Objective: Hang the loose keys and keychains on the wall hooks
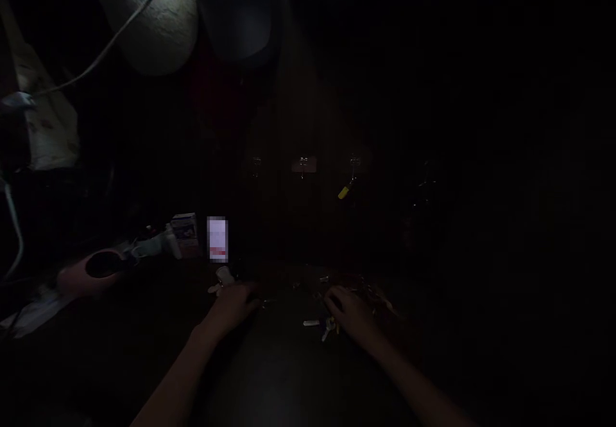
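The scene is very dark. My left hand (pixel 235 305) rests low over the dark tabletop (pixel 274 375), thumb and fingers apart; nothing shows between them. Just right of its fingertips lies a small shiny metal piece (pixel 266 302), too dim to name. Across from it, my right hand (pixel 350 313) has its fingers bent down and drawn together, and whatever they may hold is hidden. A bunch of keys (pixel 328 329), one part yellow, lies beside its thumb side. Another small metal piece (pixel 324 279) lies beyond its fingers.
A lit phone screen (pixel 217 239) stands at the back left beside a small box (pixel 185 234). Farther left lies a pink hairbrush-like object (pixel 91 273). A yellow-tagged key (pixel 344 191) hangs ahead. Pale bags (pixel 158 29) and a cord (pixel 115 36) hang upper left.
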Tool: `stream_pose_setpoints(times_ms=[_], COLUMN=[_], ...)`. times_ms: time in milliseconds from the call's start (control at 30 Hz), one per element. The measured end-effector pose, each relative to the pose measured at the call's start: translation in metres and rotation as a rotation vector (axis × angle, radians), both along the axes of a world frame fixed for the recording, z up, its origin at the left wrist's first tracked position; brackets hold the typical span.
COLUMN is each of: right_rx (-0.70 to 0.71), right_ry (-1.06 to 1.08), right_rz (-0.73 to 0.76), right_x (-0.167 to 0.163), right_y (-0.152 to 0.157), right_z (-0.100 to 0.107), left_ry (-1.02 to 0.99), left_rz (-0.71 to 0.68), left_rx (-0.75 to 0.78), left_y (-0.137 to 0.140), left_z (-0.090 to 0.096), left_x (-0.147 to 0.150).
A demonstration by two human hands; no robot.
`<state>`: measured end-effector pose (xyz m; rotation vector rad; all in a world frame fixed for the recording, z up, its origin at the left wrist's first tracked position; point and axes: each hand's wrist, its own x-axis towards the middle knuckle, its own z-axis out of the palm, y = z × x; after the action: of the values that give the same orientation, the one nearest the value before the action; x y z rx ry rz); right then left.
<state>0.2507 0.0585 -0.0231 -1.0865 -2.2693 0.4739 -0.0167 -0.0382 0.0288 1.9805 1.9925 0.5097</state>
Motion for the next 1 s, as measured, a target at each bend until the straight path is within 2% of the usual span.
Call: stream_pose_setpoints(times_ms=[233, 467, 667, 867, 1000], right_rx=[0.026, 0.035, 0.021, 0.007, -0.009], right_ry=[-0.057, -0.062, -0.026, 0.004, 0.022], right_rz=[-0.019, -0.032, -0.024, -0.012, 0.003], right_x=[0.000, 0.000, 0.000, 0.002, 0.003], right_y=[-0.001, -0.002, -0.002, 0.000, 0.001], right_z=[-0.001, -0.001, 0.000, -0.002, -0.002], left_ry=[-0.068, -0.022, -0.024, -0.080, -0.271], left_rz=[0.126, 0.270, 0.195, 0.116, 0.194], left_rx=[0.132, 0.267, 0.307, 0.340, 0.522], left_y=[0.039, 0.045, 0.044, 0.041, 0.040], left_z=[-0.013, -0.020, -0.024, -0.040, -0.046], left_x=[0.007, -0.002, 0.008, 0.023, 0.012])
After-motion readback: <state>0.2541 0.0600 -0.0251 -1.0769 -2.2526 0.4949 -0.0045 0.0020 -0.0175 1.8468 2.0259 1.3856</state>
